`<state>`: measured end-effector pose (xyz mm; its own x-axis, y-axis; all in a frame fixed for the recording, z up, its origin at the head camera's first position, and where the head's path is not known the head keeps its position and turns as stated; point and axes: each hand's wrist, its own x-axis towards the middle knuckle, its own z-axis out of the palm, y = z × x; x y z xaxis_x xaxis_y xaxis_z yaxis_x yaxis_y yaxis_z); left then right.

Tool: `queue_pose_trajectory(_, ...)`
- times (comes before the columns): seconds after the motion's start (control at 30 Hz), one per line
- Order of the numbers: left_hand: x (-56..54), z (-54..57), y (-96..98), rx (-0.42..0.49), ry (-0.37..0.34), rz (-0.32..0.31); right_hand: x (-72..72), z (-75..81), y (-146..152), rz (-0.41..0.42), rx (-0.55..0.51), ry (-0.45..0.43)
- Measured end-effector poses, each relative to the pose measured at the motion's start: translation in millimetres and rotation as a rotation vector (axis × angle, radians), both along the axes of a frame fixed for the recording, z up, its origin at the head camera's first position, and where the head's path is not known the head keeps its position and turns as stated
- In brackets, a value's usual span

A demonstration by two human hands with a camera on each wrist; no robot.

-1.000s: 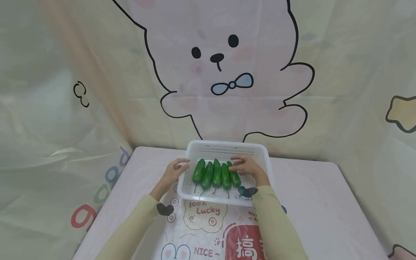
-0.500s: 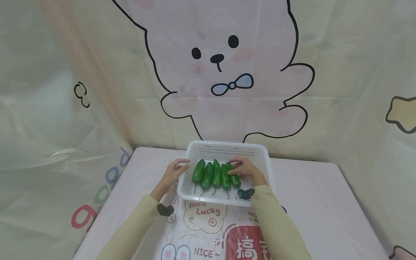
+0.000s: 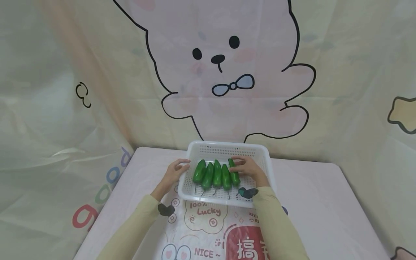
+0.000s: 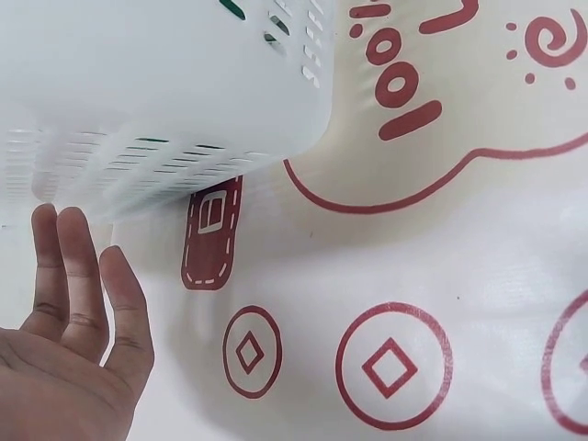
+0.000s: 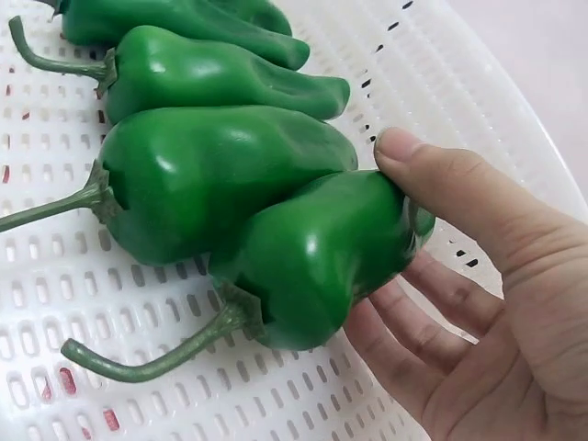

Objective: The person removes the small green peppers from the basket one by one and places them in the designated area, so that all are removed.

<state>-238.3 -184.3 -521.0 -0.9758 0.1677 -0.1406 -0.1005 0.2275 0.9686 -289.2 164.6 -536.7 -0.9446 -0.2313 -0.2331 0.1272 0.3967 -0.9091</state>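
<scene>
Five green peppers (image 3: 217, 174) in a white basket (image 3: 224, 144), side by side in one row, tips toward the back wall and stems toward the near side. Basket at the far part of a white table (image 3: 308, 195), with small slots cut through walls and floor.

Right hand (image 3: 250, 168) over the inside of the basket, holding the rightmost pepper (image 5: 294, 266): thumb on the tip end, other fingers bent against the outer side. Stem (image 5: 152, 360) of that pepper curved and pointing away from the palm. Neighbouring pepper (image 5: 211, 179) just beside, partly overlapped in the right wrist view. Held pepper resting on the basket floor or slightly raised: impossible to tell.

Left hand (image 3: 171, 174) outside the basket, at the left wall, holding nothing, with fingers relaxed and a little spread. Fingertips (image 4: 72, 219) close to the wall in the left wrist view; touching or just short, impossible to tell.

Pale yellow-green sleeves (image 3: 131, 225) on both arms. Red and pink print on the table, with "Lucky" and "NICE" legible. Behind the table, a large pink bear (image 3: 224, 115) with a blue bow (image 3: 232, 86).
</scene>
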Motion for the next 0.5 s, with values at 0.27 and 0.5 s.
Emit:
queue_pose_trajectory(0.27,-1.2,-8.0,1.7,-0.052,0.017,0.058,0.8,5.5,4,-0.017,-0.047,0.003)
queue_pose_trajectory(0.5,-2.1,-8.5,1.7,-0.083,0.019,0.087,-2.0,12.5,8,-0.038,-0.257,-0.018)
